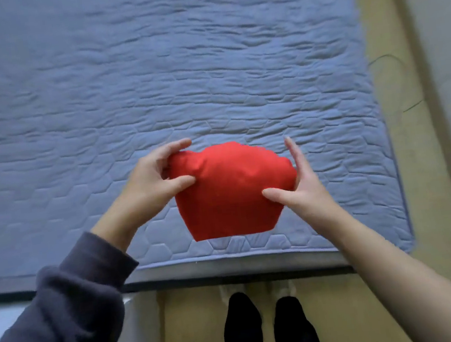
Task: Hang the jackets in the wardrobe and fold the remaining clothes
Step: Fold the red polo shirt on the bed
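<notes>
1. Floor [337, 314], tan, lies nearest; two dark-clad legs [242, 332] stand on it.
2. Left hand [151, 180] pinches the left edge of a bunched red garment [232, 190]; right hand [306, 186] clamps its right side between thumb and fingers.
3. Garment is held over the near part of a blue quilted mattress [147, 66], whose surface is wrinkled.
4. Pale wall [447, 55] runs along the right.
</notes>
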Demonstrator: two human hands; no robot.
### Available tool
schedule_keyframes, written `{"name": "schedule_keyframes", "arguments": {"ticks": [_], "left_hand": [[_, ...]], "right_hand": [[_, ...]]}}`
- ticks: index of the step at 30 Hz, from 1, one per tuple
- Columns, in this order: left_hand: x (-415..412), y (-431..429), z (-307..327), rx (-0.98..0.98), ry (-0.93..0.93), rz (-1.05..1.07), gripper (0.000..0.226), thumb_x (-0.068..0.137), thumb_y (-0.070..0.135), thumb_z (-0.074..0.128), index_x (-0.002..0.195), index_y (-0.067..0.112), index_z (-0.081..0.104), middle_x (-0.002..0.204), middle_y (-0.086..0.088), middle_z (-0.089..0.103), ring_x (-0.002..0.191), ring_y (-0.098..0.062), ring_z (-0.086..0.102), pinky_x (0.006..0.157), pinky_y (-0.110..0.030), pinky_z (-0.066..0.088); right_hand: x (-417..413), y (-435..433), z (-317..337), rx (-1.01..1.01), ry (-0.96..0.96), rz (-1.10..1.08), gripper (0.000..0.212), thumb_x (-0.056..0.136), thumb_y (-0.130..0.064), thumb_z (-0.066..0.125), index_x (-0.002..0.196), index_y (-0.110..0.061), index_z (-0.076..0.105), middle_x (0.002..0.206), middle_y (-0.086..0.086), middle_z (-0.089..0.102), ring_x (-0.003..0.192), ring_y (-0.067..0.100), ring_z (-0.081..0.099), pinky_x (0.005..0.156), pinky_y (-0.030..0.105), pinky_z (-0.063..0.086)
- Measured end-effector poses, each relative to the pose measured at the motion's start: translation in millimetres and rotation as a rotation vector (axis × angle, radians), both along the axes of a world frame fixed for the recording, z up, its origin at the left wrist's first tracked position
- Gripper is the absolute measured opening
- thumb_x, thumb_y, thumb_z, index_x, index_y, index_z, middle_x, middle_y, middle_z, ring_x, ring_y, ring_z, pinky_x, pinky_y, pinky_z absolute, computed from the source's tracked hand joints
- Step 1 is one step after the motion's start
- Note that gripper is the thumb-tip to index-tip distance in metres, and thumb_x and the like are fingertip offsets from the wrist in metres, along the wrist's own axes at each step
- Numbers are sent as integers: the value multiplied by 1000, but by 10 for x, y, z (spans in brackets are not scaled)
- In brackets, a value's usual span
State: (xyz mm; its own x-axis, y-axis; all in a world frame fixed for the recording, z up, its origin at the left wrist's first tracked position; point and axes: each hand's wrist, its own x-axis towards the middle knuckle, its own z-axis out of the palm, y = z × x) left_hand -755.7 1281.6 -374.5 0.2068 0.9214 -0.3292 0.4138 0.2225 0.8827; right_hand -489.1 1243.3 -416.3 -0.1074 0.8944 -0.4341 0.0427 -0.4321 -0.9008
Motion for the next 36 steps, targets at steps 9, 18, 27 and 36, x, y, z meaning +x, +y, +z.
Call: {"name": "schedule_keyframes", "arguments": {"ticks": [9,18,27,36], "left_hand": [[-123,-950,1947,565,495,14,19,79,19,57,92,12,71,85,-4,58,78,-22,56,75,-27,41],[351,-1379,2792,579,450,-88,85,59,60,71,133,31,43,124,14,53,112,-1,51,95,-19,39],[528,-1588,3079,636,-17,377,36,65,18,87,90,31,64,81,21,70,72,5,64,67,-10,46],[756,-2245,3404,628,132,620,55,49,59,85,96,43,61,88,29,68,84,11,63,69,-9,50]], "right_hand": [[-56,-396,2273,606,-783,322,41,65,-12,75,106,-17,67,93,2,60,88,20,57,74,17,33],[-347,-479,3401,985,-667,463,29,65,-36,66,90,-24,62,80,-11,61,75,10,57,70,28,44],[113,-387,3960,666,-705,859,68,67,-35,84,124,-30,47,106,-12,62,95,3,59,83,24,50],[62,-574,4316,879,-312,930,20,72,-14,77,88,-14,66,73,4,63,65,7,57,61,28,48]]}}
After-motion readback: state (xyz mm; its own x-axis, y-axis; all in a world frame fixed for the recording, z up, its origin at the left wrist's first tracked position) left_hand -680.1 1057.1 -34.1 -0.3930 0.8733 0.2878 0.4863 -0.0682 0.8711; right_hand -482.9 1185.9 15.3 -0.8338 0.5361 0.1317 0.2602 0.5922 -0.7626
